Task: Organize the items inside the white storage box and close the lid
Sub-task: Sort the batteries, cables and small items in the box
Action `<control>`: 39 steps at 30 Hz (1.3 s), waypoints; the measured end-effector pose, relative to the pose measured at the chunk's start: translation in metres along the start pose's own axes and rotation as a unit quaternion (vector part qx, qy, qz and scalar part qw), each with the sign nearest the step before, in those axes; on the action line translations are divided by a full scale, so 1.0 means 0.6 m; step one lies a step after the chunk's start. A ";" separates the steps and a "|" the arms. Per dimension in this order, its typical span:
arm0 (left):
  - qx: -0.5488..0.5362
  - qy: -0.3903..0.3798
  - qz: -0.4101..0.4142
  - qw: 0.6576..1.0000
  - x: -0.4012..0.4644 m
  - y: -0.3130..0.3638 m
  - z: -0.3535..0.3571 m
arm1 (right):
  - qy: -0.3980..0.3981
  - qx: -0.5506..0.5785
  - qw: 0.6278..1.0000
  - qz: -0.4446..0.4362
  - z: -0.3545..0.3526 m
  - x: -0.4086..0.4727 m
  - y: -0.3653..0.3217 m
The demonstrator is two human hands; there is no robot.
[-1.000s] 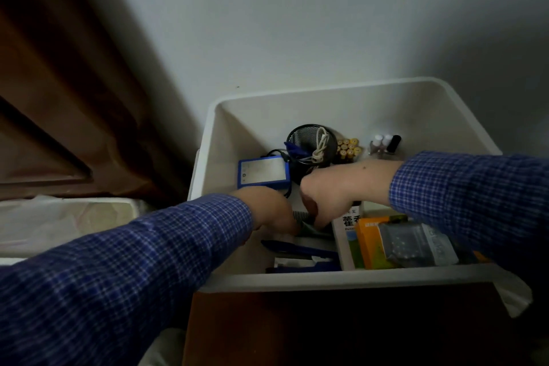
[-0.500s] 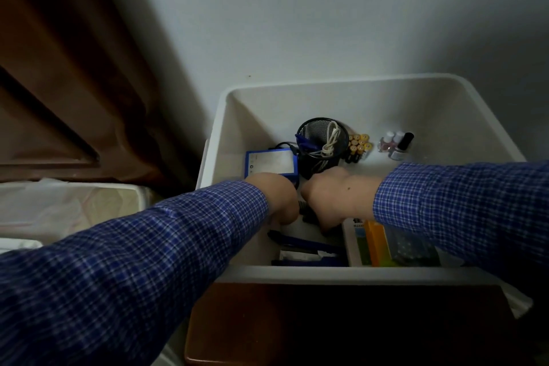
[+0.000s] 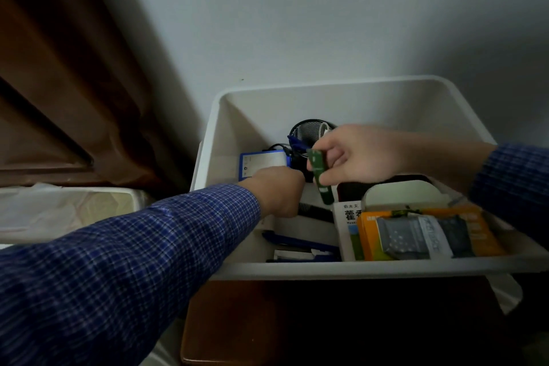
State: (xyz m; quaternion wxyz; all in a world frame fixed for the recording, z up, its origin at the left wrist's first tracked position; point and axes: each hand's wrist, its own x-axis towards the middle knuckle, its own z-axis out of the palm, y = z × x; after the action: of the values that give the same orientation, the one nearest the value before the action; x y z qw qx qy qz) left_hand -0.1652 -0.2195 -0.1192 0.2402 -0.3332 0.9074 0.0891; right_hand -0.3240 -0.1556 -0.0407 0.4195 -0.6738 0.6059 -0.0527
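Green tube (image 3: 319, 175) (right hand (image 3: 356, 154))

Your right hand (image 3: 361, 154) is gripping a dark green tube (image 3: 319, 175) inside the white storage box (image 3: 326, 89), just in front of the black mesh cup (image 3: 306, 131). Your left hand (image 3: 276, 192) is resting lower, knuckles up, beside the blue box (image 3: 261, 160).

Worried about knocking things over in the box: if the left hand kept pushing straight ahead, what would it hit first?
Most likely the blue box: the left hand points at it, already overlapping its near edge. Depth is unclear, so contact cannot be told.
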 end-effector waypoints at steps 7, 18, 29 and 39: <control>0.085 0.039 0.048 0.994 0.003 0.014 0.011 | 0.040 0.067 0.997 -0.002 0.006 -0.019 0.019; 0.074 0.010 0.053 0.996 0.012 0.011 0.018 | 0.071 0.132 0.989 -0.012 0.015 -0.040 0.059; 0.004 -0.043 0.035 0.998 0.018 0.012 0.002 | 0.109 0.196 0.974 -0.025 0.018 -0.048 0.080; -0.017 -0.053 0.053 0.997 -0.016 0.012 -0.039 | 0.126 0.218 0.968 -0.012 0.017 -0.046 0.084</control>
State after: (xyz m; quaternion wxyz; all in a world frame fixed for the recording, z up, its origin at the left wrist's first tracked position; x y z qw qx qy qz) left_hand -0.1723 -0.2161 -0.0944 0.2770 -0.2834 0.9082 0.1347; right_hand -0.3642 -0.1225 -0.0673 0.4758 -0.5611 0.6196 -0.2736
